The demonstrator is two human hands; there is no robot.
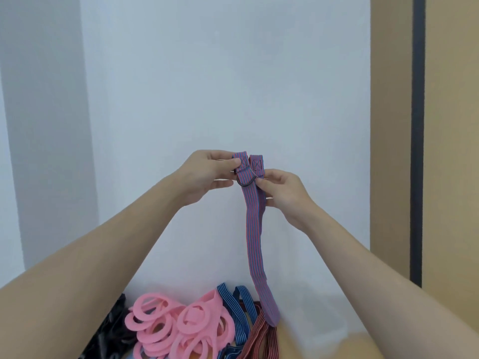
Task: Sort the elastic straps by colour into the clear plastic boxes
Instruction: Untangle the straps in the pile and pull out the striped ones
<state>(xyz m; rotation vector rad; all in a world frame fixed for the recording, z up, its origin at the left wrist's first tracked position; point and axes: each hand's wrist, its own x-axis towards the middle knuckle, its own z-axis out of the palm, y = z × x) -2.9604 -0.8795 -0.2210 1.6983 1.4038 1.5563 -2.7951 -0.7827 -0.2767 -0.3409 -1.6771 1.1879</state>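
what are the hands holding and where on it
Both hands hold one red-and-blue striped strap at its top end: the left hand pinches the stitched end by the dark rings, the right hand pinches just below them.

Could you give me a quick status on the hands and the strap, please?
Left hand and right hand both pinch the red-and-blue striped strap near its ring. Loop hangs over the strap pile. Boxes not in view.
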